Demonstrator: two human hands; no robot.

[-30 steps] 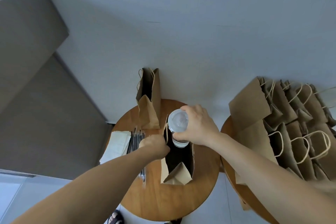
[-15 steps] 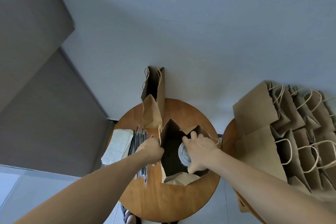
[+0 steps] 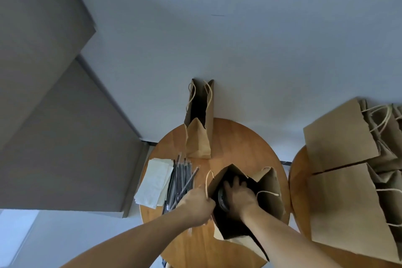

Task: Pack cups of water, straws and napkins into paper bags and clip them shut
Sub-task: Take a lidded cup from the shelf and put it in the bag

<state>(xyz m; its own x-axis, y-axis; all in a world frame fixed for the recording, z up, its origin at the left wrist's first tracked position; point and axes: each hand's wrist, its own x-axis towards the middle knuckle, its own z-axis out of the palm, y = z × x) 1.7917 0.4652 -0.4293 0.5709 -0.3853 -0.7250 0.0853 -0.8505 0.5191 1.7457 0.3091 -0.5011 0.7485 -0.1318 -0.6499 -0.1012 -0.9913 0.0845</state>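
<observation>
Round wooden table [image 3: 239,148] against a pale wall, with the open paper bag [image 3: 269,183] standing toward its near right edge. My left hand [image 3: 195,206] pinches the bag's left rim. My right hand [image 3: 239,196] reaches down inside onto the cup [image 3: 221,199], which stands upright with its lid up; in the shadow I cannot tell whether I grip it. Straws [image 3: 180,178] lie just left of the bag, nearest my left hand, their length running from near edge to far edge.

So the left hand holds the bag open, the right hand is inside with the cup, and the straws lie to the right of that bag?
Almost. The head view shows the straws lying to the left of the open bag, beside the napkins, not to its right. The rest holds: the left hand holds it open and the right hand is inside it with the cup.
</observation>
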